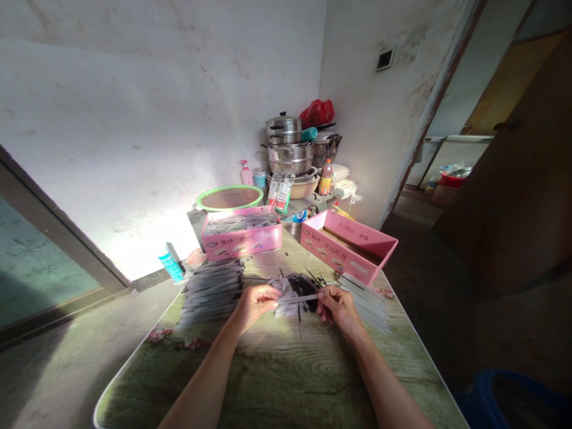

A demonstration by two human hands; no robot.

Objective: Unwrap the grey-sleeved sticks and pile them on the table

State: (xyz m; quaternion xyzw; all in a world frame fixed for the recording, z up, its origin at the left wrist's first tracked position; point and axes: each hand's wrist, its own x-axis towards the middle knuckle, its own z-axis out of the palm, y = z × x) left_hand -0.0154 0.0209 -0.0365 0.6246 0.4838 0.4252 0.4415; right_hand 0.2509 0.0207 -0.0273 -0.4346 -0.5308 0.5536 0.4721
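Observation:
Between my two hands stretches a thin, translucent whitish strip (pixel 298 299), possibly a narrow plastic sleeve. My left hand (pixel 257 302) pinches its left end, and my right hand (pixel 336 305) pinches the other end near a thin dark stick. Beneath and behind it lies a loose heap of white pieces and black sticks (pixel 295 286). Left of my left hand is a thick stack of long greyish strips (pixel 212 292). Clear-looking strips (pixel 369 301) lie spread just right of my right hand.
A pink box (pixel 241 243) full of strips stands at the table's back left; another pink box (pixel 348 247) stands back right. Behind are a green-rimmed round tray (pixel 230 198), stacked pots (pixel 289 152) and a bottle (pixel 326 177). A blue bottle (pixel 171 265) stands by the left edge.

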